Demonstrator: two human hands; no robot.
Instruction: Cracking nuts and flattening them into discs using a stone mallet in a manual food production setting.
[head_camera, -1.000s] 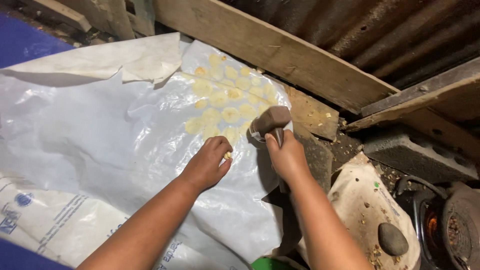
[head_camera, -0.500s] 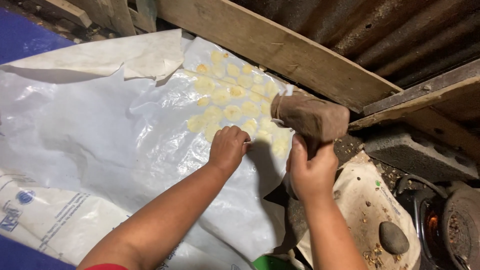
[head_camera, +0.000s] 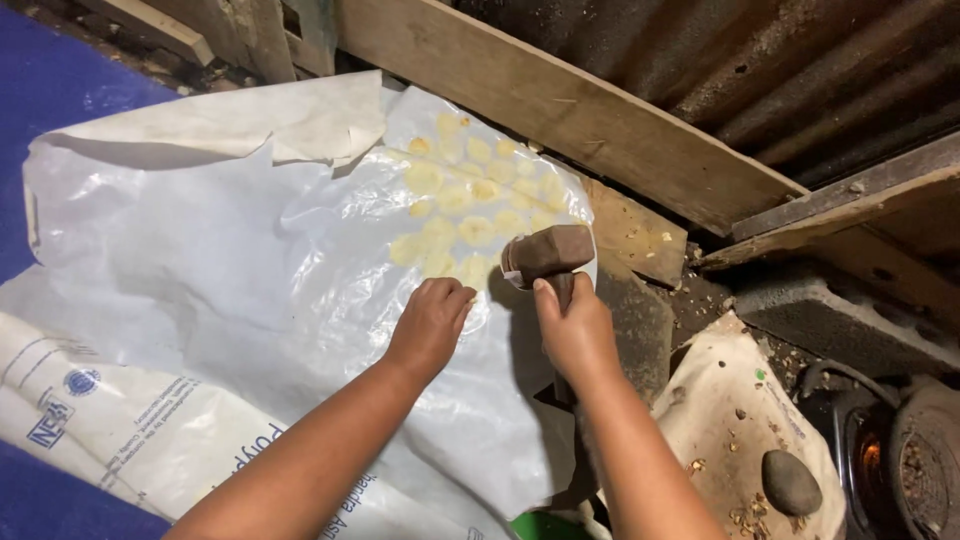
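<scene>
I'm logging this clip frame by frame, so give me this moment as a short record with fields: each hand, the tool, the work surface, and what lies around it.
Left hand: left hand pressed on the clear plastic sheet, fingers curled, holding nothing.
Right hand: right hand gripping the handle of the wooden mallet.
Tool: mallet head just above the sheet's right edge; contact cannot be told.
Work: flattened yellow pieces spread under the plastic.
Surface: white woven sack under the sheet.
Around: wooden plank behind; grey stone at lower right.

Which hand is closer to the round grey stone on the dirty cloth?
Right. The right hand grips the wooden mallet, up and left of the grey stone. The left hand rests farther left, on the white plastic sheet.
</scene>
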